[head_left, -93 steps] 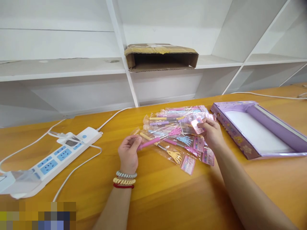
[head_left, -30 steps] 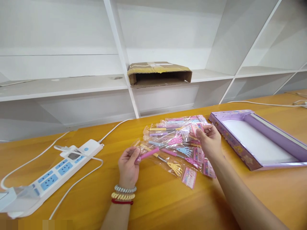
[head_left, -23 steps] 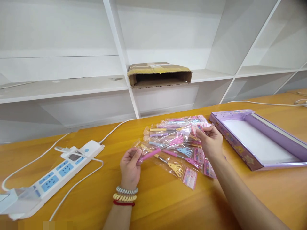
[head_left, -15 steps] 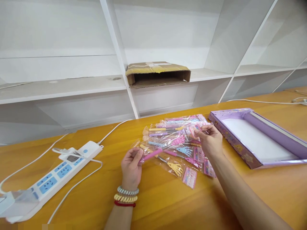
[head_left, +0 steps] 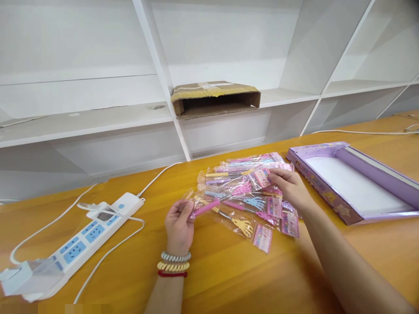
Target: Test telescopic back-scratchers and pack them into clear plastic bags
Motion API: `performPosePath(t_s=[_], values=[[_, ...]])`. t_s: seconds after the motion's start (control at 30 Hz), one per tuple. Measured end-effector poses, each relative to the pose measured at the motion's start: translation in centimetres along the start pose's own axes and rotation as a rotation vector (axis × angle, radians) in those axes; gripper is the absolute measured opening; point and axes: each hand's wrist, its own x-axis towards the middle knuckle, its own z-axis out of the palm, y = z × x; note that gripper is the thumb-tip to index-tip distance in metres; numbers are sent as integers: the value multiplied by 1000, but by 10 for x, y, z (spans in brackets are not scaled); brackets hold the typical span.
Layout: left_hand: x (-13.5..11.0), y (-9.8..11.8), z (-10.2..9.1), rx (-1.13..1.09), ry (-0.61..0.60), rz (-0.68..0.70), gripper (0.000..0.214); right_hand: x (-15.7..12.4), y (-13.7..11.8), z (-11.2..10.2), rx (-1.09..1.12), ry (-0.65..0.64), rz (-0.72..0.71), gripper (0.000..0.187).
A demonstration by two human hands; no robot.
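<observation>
A pink hand-shaped back scratcher [head_left: 207,208] in a clear plastic bag is stretched between my two hands. My left hand [head_left: 180,220] pinches the bag at the handle end. At the other end, my right hand [head_left: 291,185] grips the bag by its printed pink card [head_left: 261,178]. Beneath it, several more bagged back scratchers lie in an overlapping pile on the table; a yellow one [head_left: 242,226] is nearest me, with a blue one [head_left: 255,202] just behind.
An open purple printed tray box [head_left: 330,198] stands to the right of the pile. On the left lies a white power strip [head_left: 98,233] with cables. A cardboard box [head_left: 216,93] with its open side facing me rests on the white shelf [head_left: 131,115] at the back of the wooden table [head_left: 222,279].
My right hand has turned slightly, so the card shows more fully. My left hand keeps its pinch. The whole view has shifted a little.
</observation>
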Motion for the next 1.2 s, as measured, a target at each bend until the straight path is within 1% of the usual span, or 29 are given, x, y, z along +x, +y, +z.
performPosePath(t_s=[0.07, 0.13, 0.27, 0.43, 0.53, 0.67, 0.8, 0.97, 1.1, 1.2], values=[[0, 1, 1, 3, 8, 4, 27, -1, -3, -3, -3, -81, 58, 24], [0, 1, 2, 8, 8, 1, 28, -2, -4, -3, 3, -125, 90, 27], [-1, 0, 2, 14, -4, 6, 27, -3, -1, 1, 38, -65, 130, 37], [0, -3, -1, 23, -20, 15, 26, 0, 6, 3, 68, -43, 164, 38], [0, -4, -1, 28, -21, 14, 26, 0, 5, 5, 68, -63, 127, 39], [0, -5, 0, 29, -32, 16, 25, -3, 0, 6, 26, -144, 53, 38], [1, -5, -1, 34, -41, 27, 24, -3, 2, 6, 57, -171, 82, 43], [0, -5, -1, 43, -53, 18, 24, -1, 8, 8, 38, -147, 75, 35], [-4, -6, 3, 65, -74, -7, 25, -2, 11, 8, -23, -202, 54, 31], [-8, -7, 7, 57, -87, -8, 25, -5, 10, 6, -28, -247, 65, 31]])
